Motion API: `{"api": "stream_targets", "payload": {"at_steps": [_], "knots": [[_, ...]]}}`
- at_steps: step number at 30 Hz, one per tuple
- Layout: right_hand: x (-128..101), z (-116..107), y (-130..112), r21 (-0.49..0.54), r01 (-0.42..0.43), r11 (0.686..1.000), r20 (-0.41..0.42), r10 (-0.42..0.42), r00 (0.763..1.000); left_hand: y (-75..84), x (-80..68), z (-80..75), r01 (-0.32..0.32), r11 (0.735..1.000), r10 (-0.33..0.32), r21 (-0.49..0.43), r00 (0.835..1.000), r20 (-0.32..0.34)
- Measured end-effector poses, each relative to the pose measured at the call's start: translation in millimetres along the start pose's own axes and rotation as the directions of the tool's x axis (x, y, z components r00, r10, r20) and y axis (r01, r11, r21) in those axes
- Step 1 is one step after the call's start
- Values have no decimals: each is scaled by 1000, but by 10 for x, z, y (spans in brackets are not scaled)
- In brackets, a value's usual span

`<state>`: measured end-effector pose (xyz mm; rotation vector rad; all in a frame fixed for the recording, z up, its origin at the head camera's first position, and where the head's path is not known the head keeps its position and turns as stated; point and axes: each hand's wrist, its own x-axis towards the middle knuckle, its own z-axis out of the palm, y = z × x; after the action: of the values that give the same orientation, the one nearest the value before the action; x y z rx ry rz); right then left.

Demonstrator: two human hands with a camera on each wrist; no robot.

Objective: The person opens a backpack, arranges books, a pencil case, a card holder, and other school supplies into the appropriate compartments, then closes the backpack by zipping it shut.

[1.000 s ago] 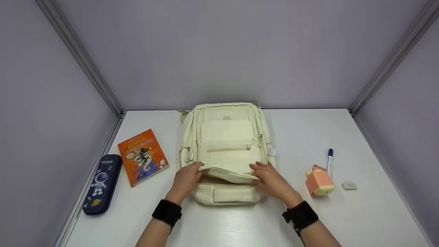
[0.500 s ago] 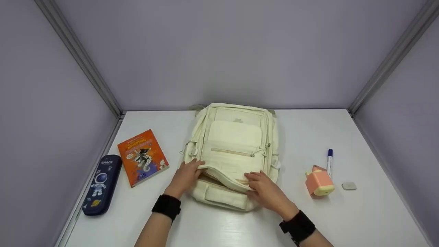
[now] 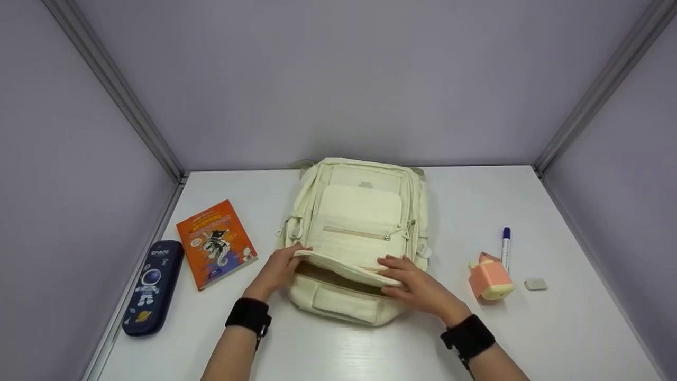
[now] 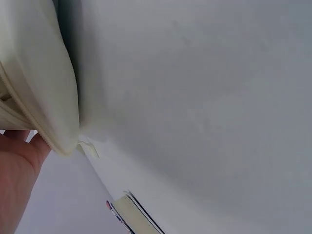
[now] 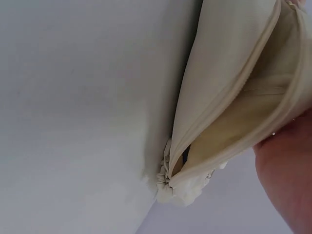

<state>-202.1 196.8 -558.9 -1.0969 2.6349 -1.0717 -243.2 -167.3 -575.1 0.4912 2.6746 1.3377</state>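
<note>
Head view: both hands have spread the backpack opening wider.

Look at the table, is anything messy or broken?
Nothing looks broken or spilled. The cream backpack lies a bit crooked, its near zip opening held apart by the left hand and right hand. The book sits slanted.

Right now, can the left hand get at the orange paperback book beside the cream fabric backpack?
Probably yes: the left hand grips the cream fabric backpack opening, but the orange paperback book lies uncovered just to its left, nothing between them.
</note>
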Motion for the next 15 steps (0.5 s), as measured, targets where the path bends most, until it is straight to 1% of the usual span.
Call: {"api": "stream_targets", "payload": {"at_steps": [3, 7, 12, 14, 15], "knots": [[54, -32, 23, 25, 14, 1000, -15, -14, 1000, -5, 9, -16, -17, 999, 17, -29, 1000, -23], [137, -104, 19, 116, -16, 993, -14, 18, 1000, 0, 1, -16, -28, 998, 25, -48, 998, -64], [220, -232, -23, 219, -119, 968, -25, 128, 992, 40, -16, -22, -40, 998, 35, -51, 994, -104], [268, -336, -131, 261, -166, 951, -15, 176, 984, 67, -27, -36, -40, 998, 34, -48, 992, -121], [291, -373, -139, 279, -183, 943, -11, 194, 981, 78, -36, -46, -39, 998, 34, -39, 991, -133]]}}
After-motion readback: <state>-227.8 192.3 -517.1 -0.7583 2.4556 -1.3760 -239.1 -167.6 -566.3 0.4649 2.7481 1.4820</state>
